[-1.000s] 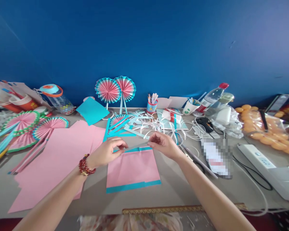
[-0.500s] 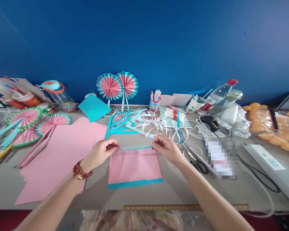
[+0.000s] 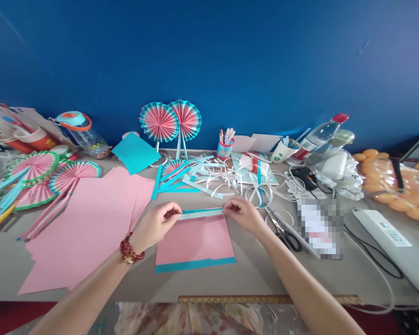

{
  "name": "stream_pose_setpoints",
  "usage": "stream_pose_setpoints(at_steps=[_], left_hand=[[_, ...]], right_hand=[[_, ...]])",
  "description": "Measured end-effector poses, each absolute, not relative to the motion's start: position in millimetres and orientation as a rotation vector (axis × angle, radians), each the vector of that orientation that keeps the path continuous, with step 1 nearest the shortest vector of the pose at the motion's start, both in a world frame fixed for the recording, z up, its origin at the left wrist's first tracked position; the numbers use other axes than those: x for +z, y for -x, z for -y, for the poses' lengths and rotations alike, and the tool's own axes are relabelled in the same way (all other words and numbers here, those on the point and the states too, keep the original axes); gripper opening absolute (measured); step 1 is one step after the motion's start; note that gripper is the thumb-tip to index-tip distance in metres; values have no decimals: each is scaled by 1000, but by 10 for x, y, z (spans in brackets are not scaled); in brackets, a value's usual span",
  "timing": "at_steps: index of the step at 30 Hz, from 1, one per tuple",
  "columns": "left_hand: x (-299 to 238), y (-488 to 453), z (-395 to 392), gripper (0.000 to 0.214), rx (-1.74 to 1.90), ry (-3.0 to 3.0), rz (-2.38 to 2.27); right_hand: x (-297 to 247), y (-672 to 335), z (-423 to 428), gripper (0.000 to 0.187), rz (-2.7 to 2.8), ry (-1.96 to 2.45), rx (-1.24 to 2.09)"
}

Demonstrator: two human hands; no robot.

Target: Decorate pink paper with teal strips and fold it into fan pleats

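A pink paper sheet [image 3: 195, 242] with teal strips along its near and far edges lies flat in front of me. Along its far edge runs a pale narrow strip [image 3: 200, 213]. My left hand [image 3: 157, 223] pinches the strip's left end, a red bead bracelet on its wrist. My right hand [image 3: 242, 215] pinches the strip's right end. Both hands rest low against the sheet's far corners.
A stack of large pink sheets [image 3: 87, 218] lies left. Folded paper fans [image 3: 171, 122] stand at the wall, others [image 3: 52, 179] lie far left. Teal and white paper strips [image 3: 209, 179] litter the middle. Scissors [image 3: 284, 232], a power strip [image 3: 384, 228], bottles [image 3: 317, 135] and cables sit right.
The strip, held slightly above the sheet a second ago, has come down onto the sheet's far edge. Both hands moved a little nearer the table with it.
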State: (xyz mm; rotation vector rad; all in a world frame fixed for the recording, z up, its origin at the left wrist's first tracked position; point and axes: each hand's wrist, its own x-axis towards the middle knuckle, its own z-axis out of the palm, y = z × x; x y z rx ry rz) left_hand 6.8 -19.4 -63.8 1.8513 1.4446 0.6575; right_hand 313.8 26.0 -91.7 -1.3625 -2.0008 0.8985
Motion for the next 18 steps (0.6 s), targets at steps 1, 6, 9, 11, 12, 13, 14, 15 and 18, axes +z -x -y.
stream_pose_setpoints(at_steps=[1, 6, 9, 11, 12, 13, 14, 15, 18], left_hand=[[-653, -85, 205, 12, 659, -1874, -1458], [-713, -116, 213, 12, 662, -1988, -1512], [-742, -124, 204, 12, 658, -2047, -1558], [-758, -130, 206, 13, 646, -2042, -1576], [-766, -133, 208, 13, 642, -2034, -1580], [-773, -135, 210, 14, 641, -2028, -1583], [-778, -136, 211, 14, 637, -2024, -1583], [-783, -136, 210, 14, 631, -2019, -1579], [-784, -134, 195, 14, 595, -1998, -1559]], right_hand=[[-935, -3144, -262, 13, 2015, 1347, 879], [-973, -3139, -265, 13, 2051, 1305, 825], [-983, -3139, -263, 12, 2059, 1287, 825], [-988, -3145, -261, 13, 2062, 1282, 826], [-990, -3148, -261, 14, 2061, 1284, 824], [-991, -3150, -262, 15, 2059, 1288, 821], [-991, -3152, -263, 15, 2058, 1296, 815], [-990, -3153, -266, 15, 2060, 1300, 808], [-986, -3154, -279, 14, 2089, 1302, 797]])
